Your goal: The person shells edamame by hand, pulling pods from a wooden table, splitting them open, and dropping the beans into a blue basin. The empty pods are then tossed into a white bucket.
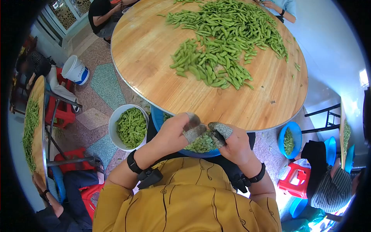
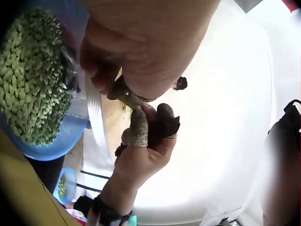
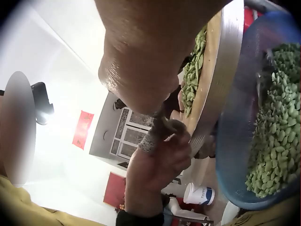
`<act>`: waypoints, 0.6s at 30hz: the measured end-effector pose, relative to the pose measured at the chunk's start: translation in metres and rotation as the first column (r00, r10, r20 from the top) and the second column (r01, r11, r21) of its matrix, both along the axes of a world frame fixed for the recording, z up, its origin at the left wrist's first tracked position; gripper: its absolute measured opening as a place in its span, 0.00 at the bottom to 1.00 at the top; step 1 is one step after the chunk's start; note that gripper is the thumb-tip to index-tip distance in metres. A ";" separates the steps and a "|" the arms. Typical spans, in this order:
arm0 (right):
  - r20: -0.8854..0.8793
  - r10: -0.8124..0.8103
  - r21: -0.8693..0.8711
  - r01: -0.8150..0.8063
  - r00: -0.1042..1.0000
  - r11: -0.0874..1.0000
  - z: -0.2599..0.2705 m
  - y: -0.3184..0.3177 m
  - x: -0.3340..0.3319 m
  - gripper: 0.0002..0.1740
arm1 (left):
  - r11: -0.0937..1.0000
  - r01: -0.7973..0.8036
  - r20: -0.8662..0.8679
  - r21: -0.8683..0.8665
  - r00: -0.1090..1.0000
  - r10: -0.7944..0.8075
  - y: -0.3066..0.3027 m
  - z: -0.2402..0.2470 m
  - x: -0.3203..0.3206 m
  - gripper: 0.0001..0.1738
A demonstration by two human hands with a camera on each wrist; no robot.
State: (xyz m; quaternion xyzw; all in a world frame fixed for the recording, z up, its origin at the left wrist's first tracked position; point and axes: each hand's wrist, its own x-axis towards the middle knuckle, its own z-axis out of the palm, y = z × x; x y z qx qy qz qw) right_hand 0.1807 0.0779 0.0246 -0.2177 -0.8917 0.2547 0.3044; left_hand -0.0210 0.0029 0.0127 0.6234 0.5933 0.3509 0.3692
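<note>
My left hand (image 1: 178, 130) and right hand (image 1: 235, 144) meet over a blue basin (image 1: 156, 116), close to the table's near edge. Worn grey covers wrap some fingertips on both hands. Between them, a green soybean pod (image 2: 125, 100) shows in the left wrist view, pinched by the left fingers at one end and by the right thumb and fingers at the other. Part of the pod is hidden by the fingers. Shelled green soybeans (image 1: 201, 144) fill the basin below, and they show as a heap in both wrist views.
A round wooden table (image 1: 143, 58) carries a large pile of soybean pods (image 1: 228, 38). A white bucket (image 1: 112, 133) of pods stands to the left, and another white bucket (image 1: 73, 69) farther off. At right are a small blue basin (image 1: 296, 135) and a red stool (image 1: 295, 179). Other people sit around.
</note>
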 end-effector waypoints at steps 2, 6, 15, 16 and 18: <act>0.069 0.039 -0.044 -0.036 0.997 0.998 -0.004 0.002 0.001 0.17 | 0.980 -0.119 0.097 0.159 0.990 0.105 -0.004 -0.002 0.004 0.13; 0.047 0.105 -0.029 -0.104 0.993 0.994 0.004 0.001 -0.007 0.17 | 0.891 0.241 0.725 -0.384 0.676 0.130 -0.014 0.014 -0.004 0.09; -0.123 -0.014 -0.737 -0.081 0.992 0.671 -0.003 -0.017 0.000 0.22 | 0.928 -0.020 0.616 -0.372 0.742 0.263 -0.013 0.004 0.009 0.07; -0.050 0.019 -0.738 -0.049 0.999 0.673 -0.001 -0.017 0.000 0.22 | 0.939 -0.021 0.611 -0.345 0.754 0.241 -0.013 0.003 0.011 0.07; 0.024 0.053 -0.737 -0.018 0.998 0.676 0.000 -0.016 0.001 0.22 | 0.933 -0.012 0.608 -0.360 0.756 0.244 -0.013 0.003 0.013 0.07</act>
